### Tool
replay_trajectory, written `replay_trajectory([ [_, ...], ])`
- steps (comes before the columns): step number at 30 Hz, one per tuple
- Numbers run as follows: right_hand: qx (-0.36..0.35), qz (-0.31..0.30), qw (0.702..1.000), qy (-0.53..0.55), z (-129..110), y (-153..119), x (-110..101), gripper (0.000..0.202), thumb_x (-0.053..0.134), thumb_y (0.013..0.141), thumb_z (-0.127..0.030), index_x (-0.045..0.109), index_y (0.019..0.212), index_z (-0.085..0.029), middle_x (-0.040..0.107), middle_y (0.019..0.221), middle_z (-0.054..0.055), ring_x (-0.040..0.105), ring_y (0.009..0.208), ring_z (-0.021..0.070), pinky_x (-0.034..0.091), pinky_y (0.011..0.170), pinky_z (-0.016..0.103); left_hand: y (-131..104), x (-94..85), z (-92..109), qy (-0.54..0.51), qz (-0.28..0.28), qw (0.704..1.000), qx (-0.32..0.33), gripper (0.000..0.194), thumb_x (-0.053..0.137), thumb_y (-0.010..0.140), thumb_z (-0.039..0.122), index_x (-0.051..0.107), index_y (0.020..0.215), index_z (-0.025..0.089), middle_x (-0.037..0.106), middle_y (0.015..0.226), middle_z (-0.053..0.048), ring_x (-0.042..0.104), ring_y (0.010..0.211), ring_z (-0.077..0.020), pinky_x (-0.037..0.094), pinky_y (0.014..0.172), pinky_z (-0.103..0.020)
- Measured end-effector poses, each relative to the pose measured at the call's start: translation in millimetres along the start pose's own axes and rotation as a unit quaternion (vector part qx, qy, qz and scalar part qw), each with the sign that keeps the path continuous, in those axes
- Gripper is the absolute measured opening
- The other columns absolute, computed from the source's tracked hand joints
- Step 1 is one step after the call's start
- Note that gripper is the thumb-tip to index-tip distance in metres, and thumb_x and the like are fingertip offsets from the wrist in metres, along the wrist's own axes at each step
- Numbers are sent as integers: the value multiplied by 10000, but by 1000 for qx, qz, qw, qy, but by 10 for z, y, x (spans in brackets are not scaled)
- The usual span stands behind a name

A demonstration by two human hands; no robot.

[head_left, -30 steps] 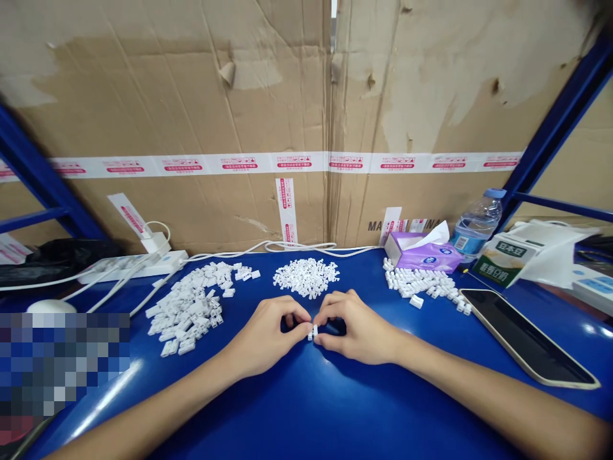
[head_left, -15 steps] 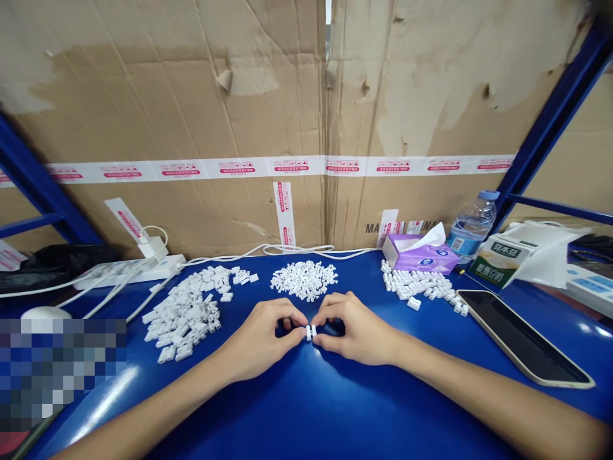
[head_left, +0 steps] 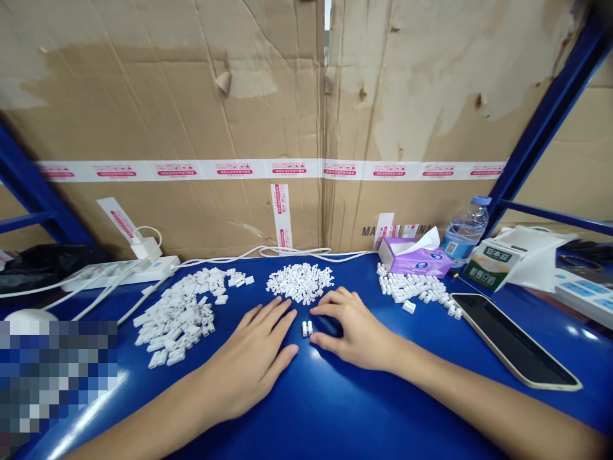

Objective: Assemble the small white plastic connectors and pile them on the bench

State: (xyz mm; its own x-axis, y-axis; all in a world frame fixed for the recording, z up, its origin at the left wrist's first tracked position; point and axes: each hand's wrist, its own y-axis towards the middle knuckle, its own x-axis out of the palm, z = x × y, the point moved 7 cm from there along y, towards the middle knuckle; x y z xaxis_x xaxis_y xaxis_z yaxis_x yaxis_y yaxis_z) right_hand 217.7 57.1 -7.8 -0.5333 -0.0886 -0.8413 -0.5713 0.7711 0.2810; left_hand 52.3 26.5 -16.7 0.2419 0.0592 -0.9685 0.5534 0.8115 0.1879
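Note:
A small white plastic connector point(head_left: 307, 328) made of two side-by-side parts rests on the blue table between my hands. To its left, my left hand point(head_left: 256, 351) lies flat, palm down, fingers stretched and holding nothing. My right hand point(head_left: 352, 329) is just right of the connector, thumb and forefinger apart on either side, with a gap to it. Beyond both hands sits a pile of tiny white clips point(head_left: 301, 282). A larger heap of white plastic housings point(head_left: 184, 313) spreads out at the left. More white connectors point(head_left: 412, 286) lie grouped at the right.
At the back right stand a purple tissue box point(head_left: 416, 255), a plastic bottle point(head_left: 465, 230) and a green-and-white carton point(head_left: 495, 263). A phone point(head_left: 517, 342) lies at the right. A power strip point(head_left: 119, 273) with white cables runs along the left back, before a cardboard wall point(head_left: 215, 115).
Both hands have let go of the small connector, which now rests on the table. My left hand has moved left and flattened out; my right thumb and forefinger have parted.

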Motion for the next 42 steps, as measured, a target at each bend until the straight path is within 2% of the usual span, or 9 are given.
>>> replay_trajectory([
  [3, -7, -4, 999, -37, -47, -103, 0, 481, 628, 941, -456, 648, 1337, -183, 630, 1356, 150, 535, 1238, 320, 423, 1034, 517, -31, 79, 27, 11, -29, 1000, 1, 571, 358, 1074, 465, 358, 1589, 219, 331, 1641, -107, 319, 1510, -326, 245, 1231, -561],
  [5, 0, -18, 998, -66, -53, -169, 48, 633, 552, 969, -517, 514, 1483, -149, 484, 1539, 181, 400, 1429, 360, 343, 1147, 563, -30, 87, 43, 4, -37, 999, -3, 579, 349, 1078, 470, 319, 1604, 229, 283, 1652, -99, 281, 1524, -318, 215, 1242, -561],
  [10, 54, -84, 990, -96, 22, -253, 249, 803, 338, 1019, -615, 275, 1599, -64, 202, 1662, 186, 171, 1553, 342, 159, 1270, 554, -18, 119, 43, -5, -76, 997, -32, 599, 311, 1079, 482, 320, 1603, 191, 227, 1658, -116, 215, 1539, -332, 190, 1240, -596],
  [16, 57, -81, 989, -108, 35, -253, 273, 782, 351, 1021, -591, 280, 1599, -70, 187, 1658, 182, 151, 1550, 344, 155, 1275, 563, -22, 125, 48, -2, -61, 998, -22, 593, 322, 1077, 483, 330, 1601, 206, 254, 1656, -111, 222, 1539, -327, 180, 1249, -572],
  [28, 75, -122, 983, -113, -5, -231, 260, 807, 335, 1021, -595, 221, 1601, -45, 102, 1657, 179, 77, 1553, 331, 134, 1273, 556, -16, 144, 46, 5, -82, 996, -32, 620, 295, 1079, 486, 313, 1602, 154, 196, 1663, -126, 179, 1543, -338, 191, 1242, -600],
  [34, 68, -115, 985, -108, -25, -228, 236, 789, 370, 1019, -563, 216, 1610, -63, 133, 1667, 160, 102, 1558, 328, 132, 1274, 558, -12, 147, 58, 9, -98, 994, -40, 632, 284, 1078, 486, 298, 1606, 139, 172, 1667, -123, 156, 1546, -337, 182, 1246, -600],
  [38, -9, -84, 991, -102, -155, -199, 180, 713, 440, 1012, -391, 166, 1635, -179, 194, 1679, 85, 155, 1562, 305, 156, 1250, 613, -13, 158, 47, 15, -90, 995, -32, 639, 290, 1076, 484, 301, 1602, 123, 177, 1661, -137, 167, 1545, -344, 183, 1240, -613],
  [40, -57, -64, 992, -92, -233, -185, 152, 647, 472, 997, -307, 274, 1609, -243, 318, 1651, 60, 221, 1549, 285, 175, 1234, 613, -4, 157, 43, 18, -85, 996, -29, 639, 297, 1075, 482, 305, 1600, 117, 191, 1656, -145, 186, 1541, -347, 192, 1235, -619],
  [42, -88, -41, 992, -75, -277, -167, 127, 513, 500, 992, -264, 466, 1504, -283, 509, 1547, 44, 339, 1501, 262, 210, 1213, 577, 5, 156, 43, 17, -83, 996, -28, 638, 302, 1074, 478, 311, 1598, 115, 208, 1652, -147, 206, 1537, -349, 205, 1231, -621],
])
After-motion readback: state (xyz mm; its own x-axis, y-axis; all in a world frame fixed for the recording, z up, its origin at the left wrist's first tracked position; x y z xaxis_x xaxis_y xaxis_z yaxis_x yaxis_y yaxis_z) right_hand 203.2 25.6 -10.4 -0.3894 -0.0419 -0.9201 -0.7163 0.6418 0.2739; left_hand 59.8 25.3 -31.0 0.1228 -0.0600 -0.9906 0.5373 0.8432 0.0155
